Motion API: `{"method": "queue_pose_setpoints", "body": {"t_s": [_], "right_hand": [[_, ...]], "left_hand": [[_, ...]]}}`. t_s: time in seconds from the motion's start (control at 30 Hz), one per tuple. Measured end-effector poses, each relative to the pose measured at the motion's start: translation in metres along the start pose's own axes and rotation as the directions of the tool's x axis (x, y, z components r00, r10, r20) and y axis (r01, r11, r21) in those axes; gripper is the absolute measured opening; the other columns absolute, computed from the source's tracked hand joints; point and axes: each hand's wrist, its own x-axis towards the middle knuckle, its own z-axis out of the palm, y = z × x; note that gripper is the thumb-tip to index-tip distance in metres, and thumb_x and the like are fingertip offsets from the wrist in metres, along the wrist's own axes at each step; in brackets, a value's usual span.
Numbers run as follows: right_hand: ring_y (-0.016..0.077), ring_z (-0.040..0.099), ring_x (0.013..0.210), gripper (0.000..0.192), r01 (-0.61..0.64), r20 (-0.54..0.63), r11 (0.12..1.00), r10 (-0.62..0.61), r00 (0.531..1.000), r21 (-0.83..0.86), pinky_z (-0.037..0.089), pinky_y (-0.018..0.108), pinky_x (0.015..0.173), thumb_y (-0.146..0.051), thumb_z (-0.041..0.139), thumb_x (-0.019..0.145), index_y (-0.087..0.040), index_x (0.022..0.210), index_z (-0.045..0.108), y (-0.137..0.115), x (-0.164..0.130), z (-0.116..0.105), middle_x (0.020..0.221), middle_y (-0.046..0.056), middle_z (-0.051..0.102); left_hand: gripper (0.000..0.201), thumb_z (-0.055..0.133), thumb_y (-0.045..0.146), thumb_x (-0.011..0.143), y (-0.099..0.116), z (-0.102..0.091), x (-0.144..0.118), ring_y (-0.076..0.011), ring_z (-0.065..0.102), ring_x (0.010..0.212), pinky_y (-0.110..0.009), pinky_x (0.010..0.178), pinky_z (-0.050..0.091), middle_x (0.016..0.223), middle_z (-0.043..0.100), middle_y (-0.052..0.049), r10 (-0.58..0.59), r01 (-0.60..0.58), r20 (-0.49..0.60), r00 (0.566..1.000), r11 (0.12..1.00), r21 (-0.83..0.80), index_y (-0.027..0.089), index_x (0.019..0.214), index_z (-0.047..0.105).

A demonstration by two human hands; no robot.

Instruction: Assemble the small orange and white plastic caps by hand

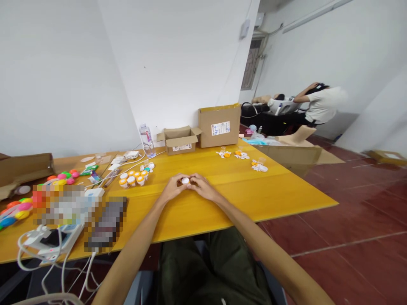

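Between my two hands, over the yellow table, is a small round container with a white lid [185,181]; its lower part is hidden by fingers. My left hand [172,188] curls around one side of it. From the other side my right hand [202,188] closes on it, fingertips at the lid's edge. Left of my hands stands a group of small jars with white lids and orange rims [131,181]. Loose white and orange parts [225,154] lie in small heaps beyond my right hand, with clear cups [261,161] among them.
At the back are an open cardboard box [180,142], a taller carton [219,127] and a water bottle [146,142]. A phone [106,222], a power strip [68,237] with cables and colourful toys [65,176] occupy the left. Another person [322,103] sits at the far right.
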Motion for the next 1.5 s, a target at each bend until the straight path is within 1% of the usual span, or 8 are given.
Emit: {"method": "queue_pose_setpoints", "body": {"t_s": [0.17,0.33,0.5,0.7,0.97,1.13,1.27,1.5], "right_hand": [[0.0197,0.059,0.101,0.015,-0.027,0.011,0.997,0.027,1.000,-0.074,0.044,0.034,0.088,-0.034,0.058,0.091,-0.023,0.098,0.065,-0.004,-0.001,0.000,0.107,0.005,0.063],[0.0207,0.056,0.107,0.015,-0.059,-0.002,0.982,0.060,0.998,-0.182,0.042,0.036,0.092,-0.032,0.060,0.089,-0.023,0.102,0.061,-0.012,-0.006,-0.002,0.111,0.007,0.062],[0.0209,0.055,0.109,0.015,-0.093,-0.004,0.971,0.095,0.996,-0.219,0.040,0.037,0.093,-0.031,0.058,0.091,-0.023,0.103,0.060,-0.017,-0.008,-0.003,0.113,0.007,0.061],[0.0211,0.054,0.108,0.016,-0.090,-0.003,0.963,0.092,0.996,-0.253,0.040,0.038,0.093,-0.034,0.053,0.093,-0.025,0.104,0.059,-0.019,-0.009,-0.003,0.113,0.006,0.060],[0.0214,0.053,0.108,0.018,-0.086,0.002,0.947,0.091,0.996,-0.309,0.040,0.037,0.092,-0.034,0.051,0.094,-0.024,0.107,0.059,-0.021,-0.010,-0.003,0.113,0.007,0.059],[0.0224,0.051,0.109,0.025,-0.071,0.009,0.929,0.080,0.997,-0.363,0.040,0.039,0.093,-0.038,0.047,0.095,-0.024,0.112,0.058,-0.018,-0.009,-0.001,0.116,0.009,0.058],[0.0244,0.052,0.109,0.030,-0.086,0.017,0.918,0.100,0.995,-0.387,0.040,0.043,0.094,-0.042,0.046,0.095,-0.022,0.114,0.057,-0.012,0.000,-0.001,0.119,0.011,0.056],[0.0281,0.050,0.118,0.038,-0.124,0.063,0.931,0.154,0.986,-0.342,0.039,0.046,0.100,-0.039,0.049,0.093,-0.020,0.126,0.052,0.000,0.053,0.010,0.131,0.016,0.051]], "left_hand": [[0.021,0.064,0.029,0.079,-0.001,-0.001,-0.001,-0.0189,0.063,0.085,-0.031,0.075,0.050,0.096,0.071,-0.005,0.015,-0.015,0.000,1.000,0.996,0.086,0.020,0.098,0.069],[0.021,0.056,0.022,0.080,0.003,-0.011,-0.005,-0.0230,0.062,0.092,-0.037,0.085,0.048,0.096,0.070,-0.006,0.076,-0.038,-0.068,0.995,0.897,0.440,0.022,0.098,0.066],[0.021,0.052,0.014,0.076,0.003,-0.028,-0.011,-0.0309,0.058,0.101,-0.046,0.089,0.041,0.094,0.069,-0.011,0.041,0.155,-0.238,0.970,0.648,0.746,0.021,0.090,0.066],[0.028,0.048,0.010,0.072,-0.004,-0.038,-0.018,-0.0378,0.051,0.112,-0.055,0.090,0.039,0.104,0.066,-0.017,-0.024,0.355,-0.398,0.917,0.503,0.788,0.016,0.094,0.065],[0.053,0.040,-0.004,0.068,-0.011,-0.035,-0.020,-0.0355,0.039,0.130,-0.057,0.099,0.034,0.130,0.056,-0.017,0.070,0.361,-0.461,0.885,0.523,0.772,0.017,0.112,0.059],[0.051,0.042,-0.002,0.074,-0.005,-0.019,-0.016,-0.0290,0.047,0.123,-0.048,0.097,0.039,0.123,0.059,-0.013,0.109,0.074,-0.179,0.978,0.618,0.783,0.021,0.117,0.056],[0.039,0.042,0.001,0.078,-0.008,-0.007,-0.014,-0.0227,0.058,0.102,-0.038,0.090,0.046,0.102,0.064,-0.008,0.143,-0.126,0.035,0.989,0.701,0.702,0.023,0.107,0.059],[0.028,0.040,0.009,0.089,-0.001,-0.006,-0.010,-0.0221,0.060,0.099,-0.035,0.085,0.046,0.100,0.062,-0.009,0.374,-0.081,-0.299,0.878,0.731,0.678,0.021,0.107,0.056]]}}
